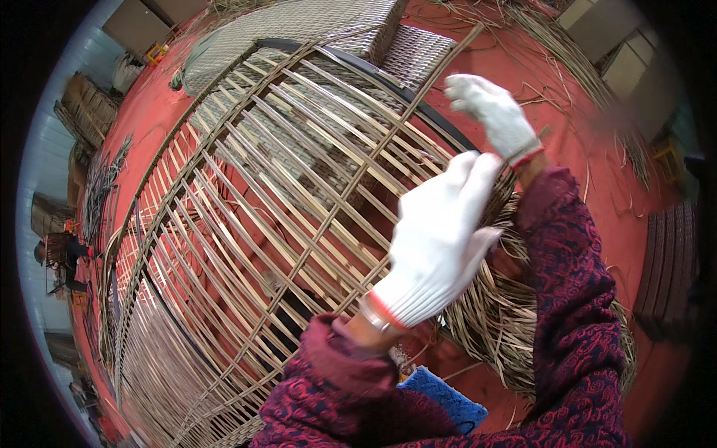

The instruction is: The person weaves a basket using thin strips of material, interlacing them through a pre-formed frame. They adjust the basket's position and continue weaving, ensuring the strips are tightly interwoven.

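A large curved lattice of tan and grey-brown wicker strips point(299, 246) on a dark frame fills the left and middle. Over its right side is my left hand point(448, 231) in a white knit glove, thumb apart and fingers extended, with nothing visible in it. Beyond it, by the dark frame edge point(441, 123), my right hand point(493, 116) wears a similar glove. Its fingers are stretched and slightly bent, and no strip shows in them. One strip's loose end point(463, 45) juts past the frame near the right hand. The palm sides of both hands are partly hidden.
A bundle of loose wicker strips point(500, 321) hangs or lies beside my right forearm. Below sits a blue padded item point(448, 403). Finished woven panels point(291, 45) stand behind the lattice. More strips point(553, 56) are scattered over the red floor point(597, 216). Dark stacked pieces point(665, 261) stand right.
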The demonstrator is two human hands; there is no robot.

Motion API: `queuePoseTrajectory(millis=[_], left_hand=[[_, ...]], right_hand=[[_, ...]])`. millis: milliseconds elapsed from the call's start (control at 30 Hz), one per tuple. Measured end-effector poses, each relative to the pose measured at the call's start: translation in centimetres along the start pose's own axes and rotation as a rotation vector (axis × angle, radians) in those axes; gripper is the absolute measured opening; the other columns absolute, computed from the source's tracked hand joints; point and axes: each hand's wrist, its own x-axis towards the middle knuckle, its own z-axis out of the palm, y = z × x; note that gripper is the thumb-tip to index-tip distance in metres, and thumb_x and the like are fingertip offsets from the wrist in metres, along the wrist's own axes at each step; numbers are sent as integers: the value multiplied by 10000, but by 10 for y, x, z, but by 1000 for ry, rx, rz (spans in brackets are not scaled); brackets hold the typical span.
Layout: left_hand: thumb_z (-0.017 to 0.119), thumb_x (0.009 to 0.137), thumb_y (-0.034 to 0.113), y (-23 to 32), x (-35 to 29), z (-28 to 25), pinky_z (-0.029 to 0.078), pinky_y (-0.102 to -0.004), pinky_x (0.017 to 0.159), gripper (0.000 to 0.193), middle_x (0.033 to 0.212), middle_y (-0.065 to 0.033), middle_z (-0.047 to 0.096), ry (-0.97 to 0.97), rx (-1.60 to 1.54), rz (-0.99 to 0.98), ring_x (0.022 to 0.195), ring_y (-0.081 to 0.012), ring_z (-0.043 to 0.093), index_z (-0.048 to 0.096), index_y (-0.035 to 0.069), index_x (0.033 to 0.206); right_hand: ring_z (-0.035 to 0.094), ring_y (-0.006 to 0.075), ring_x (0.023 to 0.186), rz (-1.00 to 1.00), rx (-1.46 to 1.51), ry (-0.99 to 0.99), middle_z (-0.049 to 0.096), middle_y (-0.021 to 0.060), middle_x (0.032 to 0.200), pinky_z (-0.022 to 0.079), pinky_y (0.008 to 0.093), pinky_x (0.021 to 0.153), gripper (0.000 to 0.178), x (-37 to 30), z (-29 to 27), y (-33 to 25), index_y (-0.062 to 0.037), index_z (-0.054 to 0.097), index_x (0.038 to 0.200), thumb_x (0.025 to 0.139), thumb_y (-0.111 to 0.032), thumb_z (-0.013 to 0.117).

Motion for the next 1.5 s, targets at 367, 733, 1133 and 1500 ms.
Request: queuePoseTrajectory(millis=[367, 733, 1133, 1500], left_hand=[[911, 626, 399, 52, -164, -103, 370, -513, 1055, 969, 1414, -185, 533, -224, 702, -335, 1271, -386, 518, 524, 26, 1433], [919, 627, 291, 55, -163, -101, 465, -480, 818, 919, 1002, -131, 644, -257, 628, -447, 916, -334, 621, 506, -31, 1383], [890, 569, 225, 61, -227, -116, 444, -497, 984, 827, 1368, -150, 549, -38, 695, -257, 1217, -343, 562, 604, 120, 1338], [943, 553, 373, 113, -405, -245, 331, -549, 1141, 1071, 1490, -147, 477, -45, 949, -777, 1399, -374, 428, 474, 94, 1475]], right_hand=[[634, 276, 1177, -367, -746, 186, 664, 121, 1276, 486, 408, 1052, 548, -137, 1, -67, -45, 634, 1331, 852, -266, 785], [619, 255, 1005, -488, -1214, -678, 637, 38, 1015, 417, 480, 1048, 804, -126, 84, -90, -175, 650, 1219, 552, -556, 884], [522, 384, 1323, -596, -1077, -375, 610, 131, 1363, 326, 574, 1173, 934, -159, 91, -76, -127, 608, 1358, 517, -414, 895], [486, 355, 1326, -816, -702, -786, 571, 101, 1387, 339, 575, 1148, 985, -253, 341, -136, -89, 561, 1388, 538, -444, 908]])
